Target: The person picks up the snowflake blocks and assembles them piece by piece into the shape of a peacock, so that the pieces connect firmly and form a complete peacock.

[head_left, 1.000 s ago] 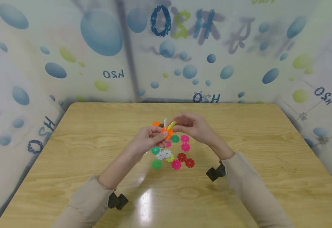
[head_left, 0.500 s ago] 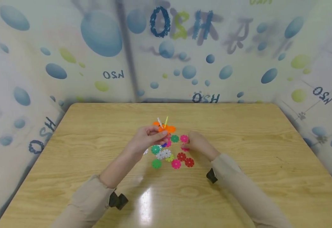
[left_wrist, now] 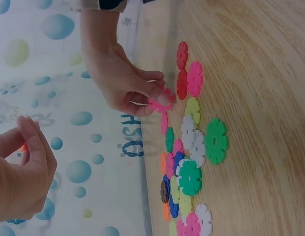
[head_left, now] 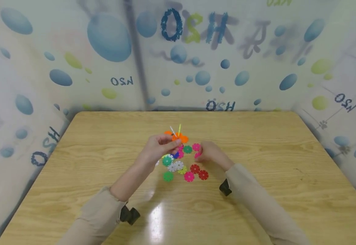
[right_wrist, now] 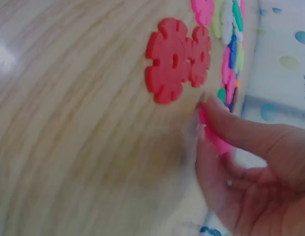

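My left hand (head_left: 160, 146) pinches a small assembly of notched plastic snowflake discs. Orange discs (head_left: 183, 139) form its lower part, with a white disc (head_left: 173, 131) and a yellow disc (head_left: 179, 129) standing up edge-on. In the left wrist view, the fingers of the left hand (left_wrist: 27, 169) hide all but a speck of orange. Over the right side of the loose discs, my right hand (head_left: 212, 155) holds a pink snowflake disc (right_wrist: 217, 137) between thumb and fingers, at or just above the table. Another pink disc (head_left: 196, 147) lies beside those fingertips.
Loose discs lie on the wooden table (head_left: 275, 177): two red discs (right_wrist: 167, 61) nearest the right hand, a green disc (left_wrist: 216, 141), white discs (left_wrist: 197, 147), and several pink, yellow and blue ones. A patterned backdrop (head_left: 239, 68) rises behind the table's far edge.
My right hand has left the assembly, come down to the right side of the discs and picked up a pink disc. The left hand keeps hold of the assembly, now turned slightly.
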{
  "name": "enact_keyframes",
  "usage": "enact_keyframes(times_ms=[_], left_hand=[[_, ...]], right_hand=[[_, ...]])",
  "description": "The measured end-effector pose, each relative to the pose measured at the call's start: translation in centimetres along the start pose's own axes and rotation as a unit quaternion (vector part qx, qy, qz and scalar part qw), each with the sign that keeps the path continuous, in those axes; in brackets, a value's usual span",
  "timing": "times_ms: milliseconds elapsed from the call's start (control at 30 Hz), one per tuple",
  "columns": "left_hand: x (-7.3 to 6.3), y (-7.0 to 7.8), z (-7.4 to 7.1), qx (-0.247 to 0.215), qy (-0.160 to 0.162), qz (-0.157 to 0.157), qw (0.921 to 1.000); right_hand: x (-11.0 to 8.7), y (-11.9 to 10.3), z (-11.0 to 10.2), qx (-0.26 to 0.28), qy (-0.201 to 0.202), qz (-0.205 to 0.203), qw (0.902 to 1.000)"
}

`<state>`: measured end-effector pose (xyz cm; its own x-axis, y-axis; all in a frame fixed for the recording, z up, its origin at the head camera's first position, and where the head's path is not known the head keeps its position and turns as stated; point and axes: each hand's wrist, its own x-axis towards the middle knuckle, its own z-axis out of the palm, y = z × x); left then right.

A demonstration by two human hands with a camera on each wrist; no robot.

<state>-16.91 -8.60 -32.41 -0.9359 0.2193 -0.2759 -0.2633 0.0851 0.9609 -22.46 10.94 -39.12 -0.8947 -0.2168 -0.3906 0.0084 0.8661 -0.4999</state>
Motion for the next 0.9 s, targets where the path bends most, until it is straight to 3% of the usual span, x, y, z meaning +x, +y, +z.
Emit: enact_keyframes(times_ms=[67, 133, 300, 400, 533, 700, 900], left_hand=[[0.0, 0.0, 0.0, 0.005, 0.0, -0.005, 1.0], [0.0, 0.1, -0.1, 0.013, 0.001, -0.011, 0.9999], [0.4, 0.0, -0.2, 0.027, -0.001, -0.006, 0.9996], [0.7, -0.1, -0.2, 0.028, -0.008, -0.001, 0.9996], [1.1, -0.1, -0.1, 0.022, -0.016, -0.001, 0.9996], [1.2, 0.0, 0.0, 0.021, -0.035, 0.0, 0.9992], [1.1, 0.1, 0.1, 0.014, -0.062, 0.002, 0.998]], right_hand=[[-0.4, 0.0, -0.7, 0.05, 0.012, -0.032, 0.9981], [-1.0, -0.3, -1.6, 0.116, 0.029, -0.071, 0.9903], [-3.3, -1.8, -3.9, 0.235, 0.047, -0.182, 0.9538], [-4.2, -2.4, -4.5, 0.247, 0.012, -0.241, 0.9382], [-4.6, -2.7, -4.6, 0.253, -0.035, -0.274, 0.9269], [-4.7, -2.8, -4.2, 0.269, -0.018, -0.285, 0.9198], [-4.4, -2.5, -3.8, 0.291, 0.001, -0.342, 0.8935]])
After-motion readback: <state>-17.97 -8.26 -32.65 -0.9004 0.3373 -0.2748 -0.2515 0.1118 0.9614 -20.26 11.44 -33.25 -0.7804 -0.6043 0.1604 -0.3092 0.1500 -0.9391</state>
